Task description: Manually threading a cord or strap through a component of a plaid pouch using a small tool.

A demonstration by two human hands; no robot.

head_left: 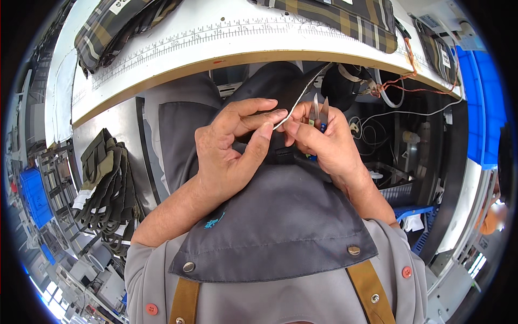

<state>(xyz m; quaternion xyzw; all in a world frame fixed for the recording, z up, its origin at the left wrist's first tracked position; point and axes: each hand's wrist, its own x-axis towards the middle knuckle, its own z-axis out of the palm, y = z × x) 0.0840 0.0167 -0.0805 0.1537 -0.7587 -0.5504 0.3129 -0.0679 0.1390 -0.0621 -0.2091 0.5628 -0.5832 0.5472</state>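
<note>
**White cord held at an angle between two bare hands**

Nearest is a dark grey cloth apron (pixel 270 216) with round metal snaps and tan straps, worn over a light grey shirt (pixel 426 259) with coral-red buttons.

Just beyond the apron's top, the left hand (pixel 232 143) pinches the lower end of a thin, white, twisted cord (pixel 306 88) between thumb and forefinger, its other fingers loosely bent. The cord's long axis runs slantwise, from that pinch up and rightward, away from the person, its far end pointing at the table edge. It hangs in the air over the lap.

The right hand (pixel 324 137) is curled around small metal snips (pixel 324 113) with blue-and-green handles. Their two blades stand slightly apart, points away from the person, just right of the cord. The right thumb and forefinger meet close beside the cord; whether they pinch it, I cannot tell.

To the left, well apart from the hands, hangs a stack of dark and olive fabric pieces (pixel 108 183). Farther off lies a white table (pixel 216 46) with ruler markings and a tan edge, bearing folded dark plaid cloth (pixel 350 21). Past its right end are bright blue plastic panels (pixel 483 108).
</note>
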